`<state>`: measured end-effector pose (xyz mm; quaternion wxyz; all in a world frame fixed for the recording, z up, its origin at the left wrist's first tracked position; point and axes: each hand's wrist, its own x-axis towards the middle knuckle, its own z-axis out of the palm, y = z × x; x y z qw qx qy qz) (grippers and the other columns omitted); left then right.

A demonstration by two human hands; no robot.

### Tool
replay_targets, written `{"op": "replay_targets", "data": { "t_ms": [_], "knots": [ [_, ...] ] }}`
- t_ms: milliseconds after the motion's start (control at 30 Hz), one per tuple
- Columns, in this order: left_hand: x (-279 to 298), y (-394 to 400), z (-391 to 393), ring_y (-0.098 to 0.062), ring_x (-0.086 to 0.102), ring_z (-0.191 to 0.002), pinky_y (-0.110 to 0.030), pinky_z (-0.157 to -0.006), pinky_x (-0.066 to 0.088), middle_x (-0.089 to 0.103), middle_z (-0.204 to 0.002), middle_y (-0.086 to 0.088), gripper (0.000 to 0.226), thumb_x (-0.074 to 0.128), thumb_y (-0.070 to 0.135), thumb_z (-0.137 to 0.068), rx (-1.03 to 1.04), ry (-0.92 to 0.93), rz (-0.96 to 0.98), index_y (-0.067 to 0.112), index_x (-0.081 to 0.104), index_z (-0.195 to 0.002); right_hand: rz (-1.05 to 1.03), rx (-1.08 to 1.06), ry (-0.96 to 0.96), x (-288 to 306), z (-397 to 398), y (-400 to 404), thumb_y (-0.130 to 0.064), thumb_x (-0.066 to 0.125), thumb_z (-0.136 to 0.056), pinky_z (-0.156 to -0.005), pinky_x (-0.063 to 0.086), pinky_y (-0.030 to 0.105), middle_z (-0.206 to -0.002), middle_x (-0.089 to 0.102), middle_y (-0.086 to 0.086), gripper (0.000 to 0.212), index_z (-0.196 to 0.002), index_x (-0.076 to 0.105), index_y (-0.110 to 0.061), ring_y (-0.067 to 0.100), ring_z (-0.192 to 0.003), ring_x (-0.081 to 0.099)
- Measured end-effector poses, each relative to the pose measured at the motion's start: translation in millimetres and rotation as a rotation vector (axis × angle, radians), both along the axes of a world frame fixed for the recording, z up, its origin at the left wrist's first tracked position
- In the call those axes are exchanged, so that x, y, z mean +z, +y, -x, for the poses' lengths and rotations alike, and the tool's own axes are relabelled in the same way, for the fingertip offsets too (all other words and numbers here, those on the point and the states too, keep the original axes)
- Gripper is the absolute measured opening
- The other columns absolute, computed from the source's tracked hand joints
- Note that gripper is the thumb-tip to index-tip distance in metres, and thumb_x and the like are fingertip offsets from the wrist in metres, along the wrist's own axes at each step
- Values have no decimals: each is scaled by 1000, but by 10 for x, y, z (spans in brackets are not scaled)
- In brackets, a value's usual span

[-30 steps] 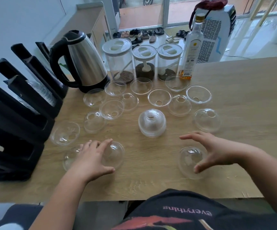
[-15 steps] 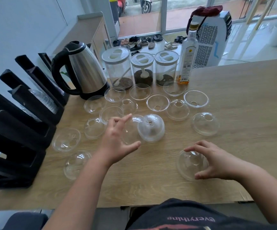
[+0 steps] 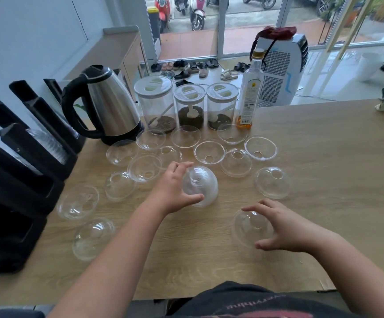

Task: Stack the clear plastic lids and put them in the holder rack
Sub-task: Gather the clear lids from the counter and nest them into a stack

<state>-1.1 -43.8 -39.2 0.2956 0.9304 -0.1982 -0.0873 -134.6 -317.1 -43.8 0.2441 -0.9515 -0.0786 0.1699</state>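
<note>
lid stack (image 3: 200,185) in left grip (image 3: 175,190), single lid (image 3: 249,227) under right grip (image 3: 285,228)

A second ago the left hand (image 3: 175,189) lay on a single dome lid at the lower left of the frame. Half a second ago it carried that lid up toward the middle. Now it is at the center, fingers and thumb curled round the stack (image 3: 200,185), with the carried lid set on top. The spot it left at the lower left is bare wood. The right hand (image 3: 287,228) has closed in on its lid (image 3: 246,226) at the lower right, fingers over the dome, thumb at the near rim.
</note>
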Motion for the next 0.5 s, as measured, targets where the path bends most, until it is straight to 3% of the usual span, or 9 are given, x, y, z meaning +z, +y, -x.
{"op": "replay_targets", "data": {
  "t_ms": [233,500],
  "knots": [
    [-20,-26,20,-9,47,-117,-22,-93,38,38,-129,12,95,81,53,-66,-17,21,-19,32,36,-147,-47,35,-105,378,-333,67,-41,81,-68,-96,30,14,-123,41,-19,84,-140,38,-46,0,-116,40],
    [116,224,162,-7,44,-119,-27,-95,42,33,-139,15,115,81,65,-60,66,5,65,39,18,-153,-141,109,-277,798,-941,501,-43,76,-71,-106,32,30,-136,36,-14,84,-143,33,-48,8,-128,32]
  ]
}}
